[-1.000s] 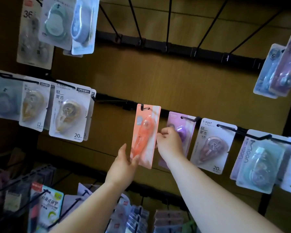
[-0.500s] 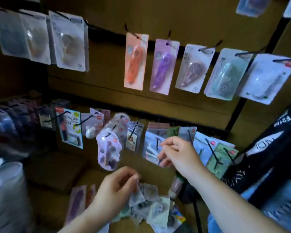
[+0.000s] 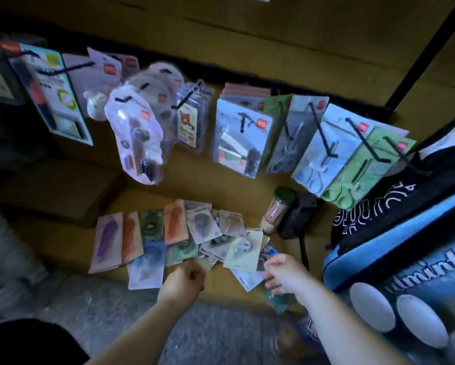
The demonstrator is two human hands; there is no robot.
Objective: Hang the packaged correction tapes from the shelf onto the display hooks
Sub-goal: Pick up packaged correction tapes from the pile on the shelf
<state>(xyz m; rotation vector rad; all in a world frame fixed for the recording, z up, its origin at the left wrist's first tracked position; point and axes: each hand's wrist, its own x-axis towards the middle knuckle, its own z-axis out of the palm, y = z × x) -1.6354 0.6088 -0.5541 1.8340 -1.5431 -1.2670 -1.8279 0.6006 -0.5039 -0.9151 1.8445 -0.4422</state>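
Observation:
Several packaged correction tapes (image 3: 173, 241) lie in a loose pile on the low cardboard shelf (image 3: 63, 241), among them purple, orange, green and blue cards. My left hand (image 3: 183, 280) is at the pile's front edge, seen from the back with its fingers curled under; what they hold is hidden. My right hand (image 3: 281, 272) is at the pile's right end, thumb and fingers curled at the edge of a pale package (image 3: 243, 250). A blurred teal package (image 3: 277, 302) shows just under that wrist. The correction-tape hooks are out of view above.
A row of black hooks (image 3: 323, 133) with other stationery packs (image 3: 241, 138) juts out above the pile. A green-capped bottle (image 3: 277, 209) stands on the shelf to the right. A black and blue bag (image 3: 395, 233) and white round lids (image 3: 371, 306) crowd the right side.
The orange package was left hanging on its hook. The view tilted down from the hooks to the shelf, and both hands came down to the pile of packages.

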